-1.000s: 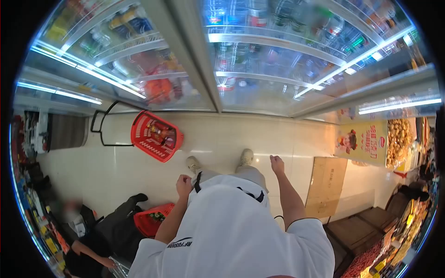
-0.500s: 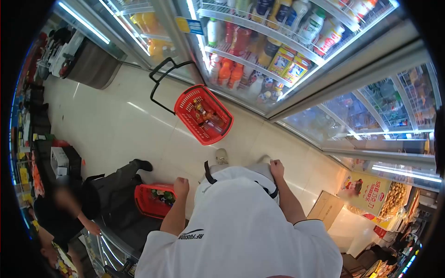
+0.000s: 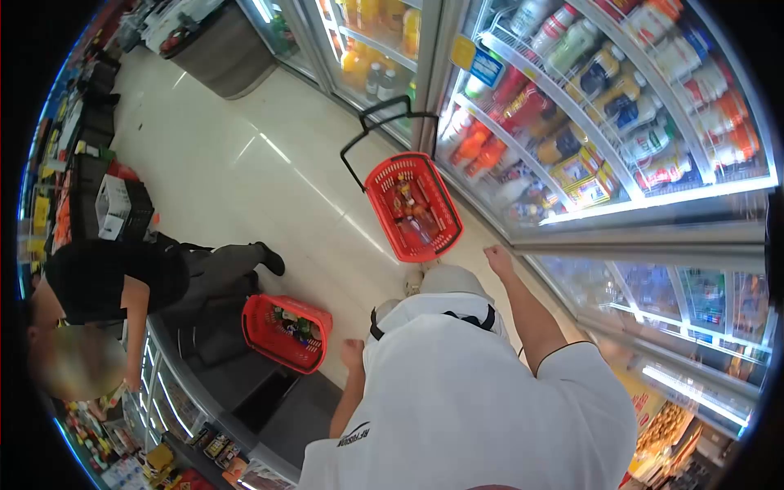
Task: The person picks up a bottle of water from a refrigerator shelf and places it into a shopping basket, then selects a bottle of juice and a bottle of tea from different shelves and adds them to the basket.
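Note:
My left hand hangs beside my white shirt, its fingers curled with nothing seen in them. On the other side, my right hand is held forward in a loose fist, near the fridge's lower edge and also without anything visible in it. A red shopping basket stands on the floor ahead of me, its black pull handle raised. Packaged goods and a clear bottle lie inside it. Left of my left hand sits a second red basket holding several dark and green items. Neither hand touches a basket.
Glass-door fridges with bottled drinks line the far and right side. At the left, a person in black leans over a refrigerated display case. A curved counter stands at the far left, and a black-and-white crate nearer.
My view has turned and come closer to the fridges, so the baskets and shelves sit farther right. My right hand has swung forward. The person at left has bent further over the case.

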Motion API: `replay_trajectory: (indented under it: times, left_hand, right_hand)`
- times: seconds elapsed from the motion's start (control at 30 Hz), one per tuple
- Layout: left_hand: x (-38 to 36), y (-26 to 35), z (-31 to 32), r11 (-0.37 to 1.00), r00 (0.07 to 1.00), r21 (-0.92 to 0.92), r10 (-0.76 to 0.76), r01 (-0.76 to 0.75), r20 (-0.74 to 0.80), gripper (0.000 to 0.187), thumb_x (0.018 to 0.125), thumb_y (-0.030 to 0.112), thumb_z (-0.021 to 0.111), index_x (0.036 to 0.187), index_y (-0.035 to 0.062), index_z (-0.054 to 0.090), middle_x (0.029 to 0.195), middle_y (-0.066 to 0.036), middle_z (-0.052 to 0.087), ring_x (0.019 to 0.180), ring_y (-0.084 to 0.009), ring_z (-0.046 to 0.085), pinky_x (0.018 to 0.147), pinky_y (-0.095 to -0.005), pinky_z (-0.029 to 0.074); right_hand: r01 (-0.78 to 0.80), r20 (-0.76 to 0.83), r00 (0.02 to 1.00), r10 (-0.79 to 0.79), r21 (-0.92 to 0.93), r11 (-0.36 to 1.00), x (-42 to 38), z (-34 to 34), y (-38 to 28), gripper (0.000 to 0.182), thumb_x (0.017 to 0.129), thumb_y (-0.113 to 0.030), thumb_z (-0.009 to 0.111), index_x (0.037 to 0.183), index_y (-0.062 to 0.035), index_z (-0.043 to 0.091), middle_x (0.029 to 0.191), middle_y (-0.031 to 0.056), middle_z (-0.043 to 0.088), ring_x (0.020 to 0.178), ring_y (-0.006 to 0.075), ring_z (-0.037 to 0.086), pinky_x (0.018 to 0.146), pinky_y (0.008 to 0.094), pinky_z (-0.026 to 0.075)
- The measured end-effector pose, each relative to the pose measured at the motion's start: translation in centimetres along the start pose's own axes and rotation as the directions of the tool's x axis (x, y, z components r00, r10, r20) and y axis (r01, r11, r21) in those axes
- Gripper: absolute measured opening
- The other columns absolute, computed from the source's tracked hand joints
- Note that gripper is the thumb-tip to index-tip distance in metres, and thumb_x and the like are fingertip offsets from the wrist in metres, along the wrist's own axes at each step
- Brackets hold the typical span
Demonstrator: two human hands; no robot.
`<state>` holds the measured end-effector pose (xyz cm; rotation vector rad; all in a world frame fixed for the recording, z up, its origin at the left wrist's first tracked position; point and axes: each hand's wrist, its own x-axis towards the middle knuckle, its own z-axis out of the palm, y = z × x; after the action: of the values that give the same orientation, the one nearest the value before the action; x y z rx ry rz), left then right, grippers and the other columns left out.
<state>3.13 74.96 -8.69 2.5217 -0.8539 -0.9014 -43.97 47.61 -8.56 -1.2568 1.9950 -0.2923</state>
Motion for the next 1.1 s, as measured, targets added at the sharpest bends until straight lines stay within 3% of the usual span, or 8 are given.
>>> replay_trajectory:
  times: [0.2,0.37,0.47,0.63,0.73,0.8,0.9,1.1]
  left_hand:
    - [-0.9,0.3,-0.3,0.989,0.989,0.08,-0.113,0.12,-0.094,0.021,0.072,0.021,0.066,0.079,0.0016,0.069,0.076,-0.018,0.068,0.074,-0.0357,0.067,0.067,-0.0449,0.052]
    - [4.8,3.4,-3.2,0.988,0.985,0.077,-0.126,0.136,-0.122,0.017,0.073,0.019,0.063,0.077,0.0035,0.069,0.077,-0.017,0.069,0.075,-0.0368,0.068,0.067,-0.0458,0.053]
    - [11.3,5.3,-6.0,0.991,0.993,0.074,-0.115,0.113,0.035,0.019,0.077,0.018,0.06,0.083,0.0031,0.07,0.079,-0.018,0.069,0.077,-0.0372,0.068,0.069,-0.045,0.053]
    - [21.9,9.0,-13.3,0.994,0.996,-0.108,0.021,-0.03,-0.09,0.018,0.08,0.016,0.062,0.088,0.0009,0.069,0.08,-0.016,0.07,0.076,-0.0294,0.068,0.07,-0.0398,0.053]
    - [26.9,8.5,-17.1,0.945,0.997,-0.326,-0.023,0.0,-0.067,0.017,0.082,0.014,0.063,0.09,0.0,0.067,0.082,-0.015,0.07,0.077,-0.0241,0.068,0.071,-0.0362,0.052]
    - [27.9,8.9,-19.9,0.934,0.999,-0.358,-0.009,-0.011,-0.053,0.021,0.084,0.018,0.063,0.091,-0.001,0.065,0.084,-0.017,0.07,0.08,-0.0254,0.068,0.074,-0.0363,0.052]
    - [30.4,4.3,-20.5,0.978,0.998,-0.208,0.009,-0.021,-0.059,0.026,0.084,0.023,0.063,0.091,-0.0024,0.064,0.084,-0.019,0.069,0.081,-0.03,0.068,0.075,-0.0382,0.052]
    - [29.1,-3.0,-21.1,0.992,0.992,-0.02,-0.125,0.125,-0.008,0.036,0.084,0.031,0.056,0.094,-0.0023,0.068,0.086,-0.024,0.068,0.086,-0.0387,0.068,0.075,-0.0447,0.052]
  right_hand:
    - [0.047,0.195,0.973,-0.12,0.343,0.938,9.6,1.9,-17.8,0.04,0.09,-0.04,0.065,0.105,-0.0036,0.067,0.088,0.0042,0.067,0.079,0.0144,0.059,0.072,0.0306,0.049]
    - [-0.047,0.346,0.916,-0.201,0.592,0.804,13.1,2.3,-31.6,0.056,0.087,-0.048,0.068,0.123,-0.007,0.057,0.108,0.0077,0.064,0.092,0.0176,0.059,0.08,0.0331,0.048]
    - [-0.201,0.265,0.961,-0.081,0.869,0.452,12.4,2.8,-38.1,0.104,0.076,-0.068,0.068,0.15,-0.0088,0.026,0.148,0.0199,0.035,0.134,0.0297,0.036,0.105,0.0477,0.034]
    - [-0.309,0.31,0.951,-0.006,0.951,0.027,15.0,6.2,-46.3,0.134,0.066,-0.071,0.074,0.155,-0.0088,-0.005,0.156,0.0211,0.02,0.145,0.0329,0.022,0.116,0.0475,0.018]
    - [-0.227,0.224,0.959,0.171,0.974,-0.002,17.3,9.4,-50.0,0.12,0.066,-0.07,0.075,0.15,-0.0042,0.022,0.141,0.018,0.045,0.128,0.0293,0.046,0.106,0.0449,0.035]
    - [-0.158,0.1,0.888,0.448,0.983,0.094,21.7,12.6,-49.7,0.092,0.065,-0.067,0.077,0.13,-0.0062,0.051,0.11,0.0107,0.061,0.096,0.0214,0.059,0.083,0.0373,0.047]
    - [-0.01,-0.123,0.803,0.584,0.976,0.219,24.5,15.3,-50.4,0.064,0.074,-0.05,0.078,0.116,-0.0048,0.06,0.1,0.0083,0.063,0.084,0.0196,0.059,0.075,0.0323,0.049]
    - [0.026,-0.05,0.925,0.377,0.997,0.067,23.7,15.1,-52.0,0.064,0.08,-0.036,0.075,0.122,0.008,0.054,0.118,0.013,0.06,0.104,0.0248,0.061,0.093,0.0327,0.047]
